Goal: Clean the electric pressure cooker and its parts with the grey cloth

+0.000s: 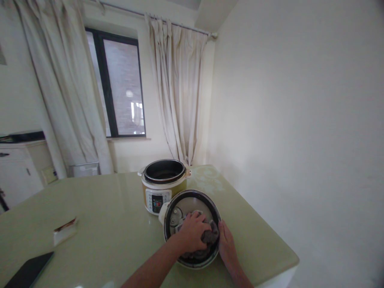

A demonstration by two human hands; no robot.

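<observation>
A round cooker lid [186, 202] lies upside down on the pale green table [114, 232], just in front of the open pressure cooker [163, 185]. My left hand [192, 234] is closed on a grey cloth [211, 236] and presses it against the lid's inner side. My right hand [227, 242] rests with its fingers against the lid's right rim. The cooker's dark inner pot shows, and its control panel faces me.
A small white packet [65, 230] and a dark flat device [28, 271] lie on the table's left. The table's right edge runs close to a white wall. Curtains [180, 96] and a window [120, 84] stand behind, a white cabinet [18, 168] at left.
</observation>
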